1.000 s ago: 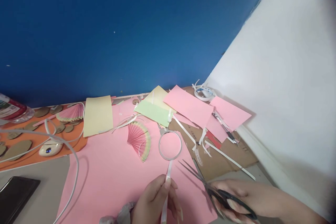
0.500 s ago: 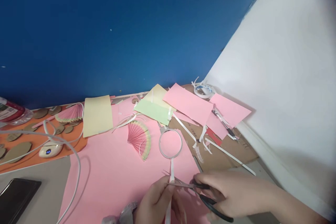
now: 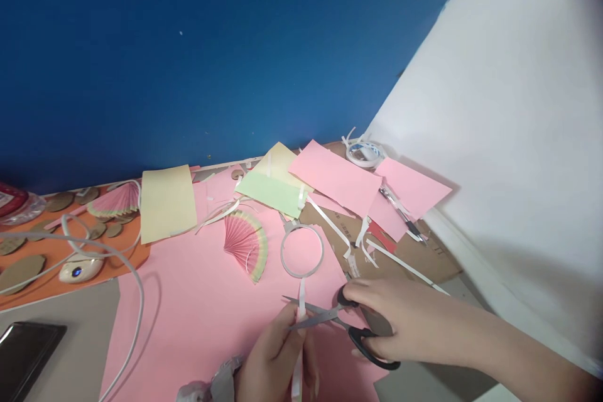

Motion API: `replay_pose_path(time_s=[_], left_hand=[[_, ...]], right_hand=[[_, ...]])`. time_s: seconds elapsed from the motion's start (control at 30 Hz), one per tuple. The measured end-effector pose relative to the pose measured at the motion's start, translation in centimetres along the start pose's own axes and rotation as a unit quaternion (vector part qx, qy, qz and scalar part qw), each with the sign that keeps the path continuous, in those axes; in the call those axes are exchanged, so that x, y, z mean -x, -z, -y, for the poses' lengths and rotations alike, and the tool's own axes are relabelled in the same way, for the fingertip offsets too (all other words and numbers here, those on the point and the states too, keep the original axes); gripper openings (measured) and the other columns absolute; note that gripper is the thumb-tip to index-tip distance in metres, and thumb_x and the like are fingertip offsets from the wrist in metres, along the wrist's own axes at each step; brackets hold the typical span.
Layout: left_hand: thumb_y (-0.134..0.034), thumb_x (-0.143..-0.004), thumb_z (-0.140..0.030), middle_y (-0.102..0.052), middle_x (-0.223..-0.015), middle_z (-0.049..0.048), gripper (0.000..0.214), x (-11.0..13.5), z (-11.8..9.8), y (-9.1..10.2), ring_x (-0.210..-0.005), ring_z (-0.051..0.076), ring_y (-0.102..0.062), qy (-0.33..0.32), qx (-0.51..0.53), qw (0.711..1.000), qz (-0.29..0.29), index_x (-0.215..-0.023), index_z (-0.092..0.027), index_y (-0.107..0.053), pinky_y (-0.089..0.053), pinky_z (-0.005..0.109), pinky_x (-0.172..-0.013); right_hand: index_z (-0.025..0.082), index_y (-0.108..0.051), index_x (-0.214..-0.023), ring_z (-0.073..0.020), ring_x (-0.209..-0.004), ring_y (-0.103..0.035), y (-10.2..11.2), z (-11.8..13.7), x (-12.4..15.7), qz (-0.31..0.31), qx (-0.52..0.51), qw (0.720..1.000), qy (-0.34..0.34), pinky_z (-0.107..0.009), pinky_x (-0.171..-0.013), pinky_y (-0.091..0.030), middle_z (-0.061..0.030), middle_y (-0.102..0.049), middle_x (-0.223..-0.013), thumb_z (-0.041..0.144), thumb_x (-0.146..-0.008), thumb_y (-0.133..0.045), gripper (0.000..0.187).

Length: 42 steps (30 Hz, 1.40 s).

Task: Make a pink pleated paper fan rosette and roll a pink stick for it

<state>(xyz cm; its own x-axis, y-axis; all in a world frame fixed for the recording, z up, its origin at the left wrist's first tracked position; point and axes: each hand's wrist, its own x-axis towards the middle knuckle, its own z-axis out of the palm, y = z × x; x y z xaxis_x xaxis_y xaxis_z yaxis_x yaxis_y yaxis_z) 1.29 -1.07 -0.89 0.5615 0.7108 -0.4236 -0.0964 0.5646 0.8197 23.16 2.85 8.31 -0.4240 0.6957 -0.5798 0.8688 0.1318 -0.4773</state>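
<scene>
My left hand (image 3: 276, 352) pinches a narrow white strip (image 3: 302, 289) between thumb and fingers; its top end stands up past the fingertips and its lower end hangs below them. Black-handled scissors (image 3: 331, 314) are in my right hand (image 3: 400, 320), with fingers through the loops. Their blades are spread, one passing on the far side of the strip and the other near my left thumb. Just beyond lies a thin grey ring (image 3: 281, 251) on pink paper (image 3: 188, 320). To its left rests a pleated pink paper fan (image 3: 242, 244) with a yellow-green edge.
Sheets of yellow paper (image 3: 168, 204), green paper (image 3: 273, 193) and pink paper (image 3: 334, 179) lie along the wall. A tape roll (image 3: 365, 154) and a pen (image 3: 400, 213) sit at right. A white cable (image 3: 140, 301) loops at left near a phone (image 3: 31, 358).
The scissors' blades and handles have spread apart, and my right hand has moved slightly up and left. My left hand still grips the strip. The view has shifted a little.
</scene>
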Motion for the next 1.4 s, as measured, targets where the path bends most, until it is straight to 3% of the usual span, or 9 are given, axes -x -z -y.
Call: replay_pose_path(time_s=[0.23, 0.37, 0.57, 0.8, 1.4], left_hand=[[-0.041, -0.089, -0.048, -0.050, -0.047, -0.0061, 0.033, 0.1, -0.4, -0.1, -0.035, 0.006, -0.041, 0.010, 0.014, 1.000, -0.002, -0.086, -0.016, -0.049, -0.033, 0.020, -0.038], [-0.043, -0.089, -0.046, -0.046, -0.045, -0.0085, 0.031, 0.1, -0.5, -0.2, -0.033, 0.005, -0.038, 0.010, 0.035, 0.999, -0.005, -0.083, -0.016, -0.048, -0.040, 0.022, -0.043], [-0.043, -0.088, -0.051, -0.046, -0.042, -0.0076, 0.035, -0.1, -0.2, -0.3, -0.033, 0.006, -0.039, 0.011, 0.028, 0.999, -0.020, -0.076, -0.018, -0.048, -0.044, 0.023, -0.045], [-0.044, -0.087, -0.052, -0.046, -0.042, -0.0074, 0.036, -0.1, -0.4, -0.3, -0.034, 0.007, -0.039, 0.016, 0.019, 0.999, -0.025, -0.075, -0.018, -0.050, -0.048, 0.026, -0.050], [-0.043, -0.089, -0.050, -0.041, -0.040, -0.0091, 0.039, -0.3, 0.1, -0.4, -0.032, 0.004, -0.036, 0.020, 0.026, 0.999, -0.034, -0.065, -0.019, -0.044, -0.045, 0.023, -0.049]], right_hand=[[0.023, -0.054, -0.076, -0.0135, -0.060, -0.049, -0.6, -0.4, -0.4, 0.005, 0.018, 1.000, 0.022, -0.024, -0.048, -0.024, 0.0033, -0.056, -0.068, 0.028, -0.074, -0.059, 0.007], [0.022, -0.053, -0.072, -0.0128, -0.057, -0.047, -1.0, -0.3, -0.5, -0.022, 0.053, 0.998, 0.035, -0.025, -0.048, -0.020, 0.0034, -0.054, -0.063, 0.022, -0.071, -0.059, 0.006], [0.022, -0.056, -0.076, -0.0137, -0.055, -0.048, -1.3, -0.4, -0.8, -0.014, 0.071, 0.996, 0.057, -0.027, -0.048, -0.019, 0.0026, -0.055, -0.060, 0.022, -0.072, -0.058, 0.004], [0.021, -0.054, -0.073, -0.0127, -0.053, -0.048, -1.3, -0.2, -0.9, 0.000, 0.080, 0.996, 0.044, -0.026, -0.047, -0.017, 0.0030, -0.056, -0.059, 0.019, -0.073, -0.055, 0.003], [0.021, -0.043, -0.070, -0.0134, -0.055, -0.049, -2.4, -1.5, -1.1, -0.013, 0.096, 0.994, 0.057, -0.025, -0.049, -0.020, 0.0023, -0.056, -0.062, 0.018, -0.077, -0.049, 0.010]])
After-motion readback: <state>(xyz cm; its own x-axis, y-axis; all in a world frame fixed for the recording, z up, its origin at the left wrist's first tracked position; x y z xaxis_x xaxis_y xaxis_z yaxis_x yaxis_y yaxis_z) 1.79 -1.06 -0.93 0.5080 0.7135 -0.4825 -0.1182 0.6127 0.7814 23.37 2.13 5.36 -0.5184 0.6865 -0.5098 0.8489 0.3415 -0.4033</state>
